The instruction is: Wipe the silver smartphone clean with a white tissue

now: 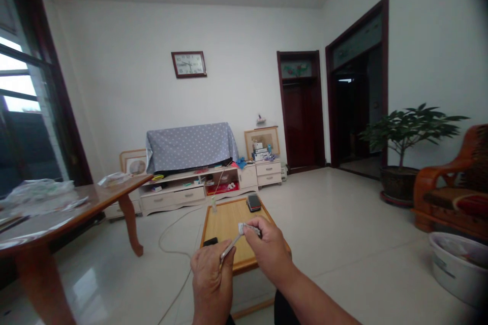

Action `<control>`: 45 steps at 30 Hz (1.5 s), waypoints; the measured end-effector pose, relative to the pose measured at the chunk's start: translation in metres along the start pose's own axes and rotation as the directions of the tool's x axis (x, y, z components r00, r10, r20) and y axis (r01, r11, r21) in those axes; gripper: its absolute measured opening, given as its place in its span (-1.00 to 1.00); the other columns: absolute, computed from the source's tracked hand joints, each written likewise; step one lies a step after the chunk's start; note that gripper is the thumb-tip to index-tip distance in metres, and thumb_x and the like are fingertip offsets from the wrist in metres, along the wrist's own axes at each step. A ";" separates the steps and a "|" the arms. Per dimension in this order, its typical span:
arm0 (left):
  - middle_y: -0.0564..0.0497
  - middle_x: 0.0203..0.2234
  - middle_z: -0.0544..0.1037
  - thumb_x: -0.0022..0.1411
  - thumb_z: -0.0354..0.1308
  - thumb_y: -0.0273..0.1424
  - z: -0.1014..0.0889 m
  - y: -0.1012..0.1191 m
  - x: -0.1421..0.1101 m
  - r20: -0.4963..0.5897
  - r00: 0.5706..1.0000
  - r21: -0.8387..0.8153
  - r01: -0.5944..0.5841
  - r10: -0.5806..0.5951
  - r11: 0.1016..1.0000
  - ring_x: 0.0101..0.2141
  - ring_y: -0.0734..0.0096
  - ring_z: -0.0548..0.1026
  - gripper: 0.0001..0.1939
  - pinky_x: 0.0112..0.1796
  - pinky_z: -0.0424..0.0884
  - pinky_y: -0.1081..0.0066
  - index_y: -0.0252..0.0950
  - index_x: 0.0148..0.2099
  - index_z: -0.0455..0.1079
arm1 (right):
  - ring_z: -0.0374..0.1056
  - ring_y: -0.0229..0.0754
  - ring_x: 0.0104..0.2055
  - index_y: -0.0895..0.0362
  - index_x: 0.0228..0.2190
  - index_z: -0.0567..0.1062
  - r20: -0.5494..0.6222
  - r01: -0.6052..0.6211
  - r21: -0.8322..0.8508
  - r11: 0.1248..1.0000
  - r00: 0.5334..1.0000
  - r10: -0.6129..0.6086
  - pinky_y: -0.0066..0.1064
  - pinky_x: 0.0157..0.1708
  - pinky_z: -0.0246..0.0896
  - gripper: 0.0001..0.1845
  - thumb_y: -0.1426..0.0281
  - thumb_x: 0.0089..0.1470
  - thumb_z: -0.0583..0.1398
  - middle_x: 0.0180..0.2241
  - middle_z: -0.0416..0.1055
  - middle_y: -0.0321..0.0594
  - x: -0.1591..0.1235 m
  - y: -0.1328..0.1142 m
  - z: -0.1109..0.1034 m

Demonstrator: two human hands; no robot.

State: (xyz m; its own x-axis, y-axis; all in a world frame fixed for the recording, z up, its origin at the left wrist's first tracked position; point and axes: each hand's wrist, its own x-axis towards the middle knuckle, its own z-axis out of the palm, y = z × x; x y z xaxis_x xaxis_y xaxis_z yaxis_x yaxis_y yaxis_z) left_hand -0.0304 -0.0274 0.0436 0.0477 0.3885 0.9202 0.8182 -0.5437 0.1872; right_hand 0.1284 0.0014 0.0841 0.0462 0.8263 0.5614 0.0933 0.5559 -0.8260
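Note:
Above a small wooden table [224, 213], my two hands are close together. My left hand [213, 274] is closed, with a thin silver-grey bar [229, 249] between its thumb and fingers. That bar slants up to the right toward a small whitish piece [241, 228] at its upper end. At this end the thumb and fingers of my right hand [269, 244] pinch the whitish piece; a grey, shiny part shows beside the fingertips. The exact kind of these pieces is too small to make out. Partly behind my left hand lies a flat black object [211, 241].
A dark boxy object [253, 202] and a small pale upright item [214, 205] stand on the small table. A cable [163, 244] runs over the floor. A larger brown table [95, 203] is left, a white tub [457, 264] right, a low cabinet [173, 198] at the wall.

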 end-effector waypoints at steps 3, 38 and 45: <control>0.05 -0.34 0.59 0.36 0.10 -0.40 0.003 -0.001 -0.003 0.011 1.000 0.002 -0.011 0.011 1.000 -0.26 0.32 0.50 -0.89 -0.11 0.29 0.26 -0.17 -0.15 0.46 | 0.36 -0.24 -0.39 0.13 -0.38 0.56 0.113 0.058 0.031 0.998 0.992 -0.062 -0.47 -0.37 0.20 -0.86 0.36 0.14 0.21 -0.45 0.48 -0.32 -0.020 -0.012 0.012; 0.05 -0.19 0.63 0.35 0.16 -0.31 0.008 0.001 -0.009 0.044 0.994 -0.085 0.105 -0.102 0.991 -0.13 0.29 0.54 -0.81 0.00 0.33 0.22 -0.10 -0.02 0.49 | 0.40 -0.18 -0.35 0.13 -0.30 0.56 -0.054 0.031 0.034 0.999 0.998 -0.029 -0.42 -0.30 0.26 -0.78 0.24 0.18 0.20 -0.40 0.52 -0.26 -0.007 0.016 -0.002; -0.04 -0.16 0.63 0.33 0.14 -0.12 0.010 0.009 -0.005 0.155 0.872 -0.302 0.490 -0.465 0.818 -0.13 0.23 0.57 -0.67 -0.08 0.46 0.30 -0.21 -0.03 0.49 | 0.42 -0.15 -0.29 0.12 -0.23 0.52 -0.201 0.021 0.002 1.000 0.979 -0.020 -0.39 -0.25 0.30 -0.76 0.22 0.21 0.18 -0.32 0.53 -0.21 0.005 0.028 -0.006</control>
State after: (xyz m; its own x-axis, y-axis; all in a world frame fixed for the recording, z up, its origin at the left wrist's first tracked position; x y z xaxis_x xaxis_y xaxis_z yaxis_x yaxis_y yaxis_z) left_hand -0.0175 -0.0268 0.0372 -0.2497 0.7070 0.6617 0.5193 -0.4790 0.7078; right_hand 0.1372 0.0200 0.0642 0.2428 0.7800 0.5768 0.0926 0.5733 -0.8141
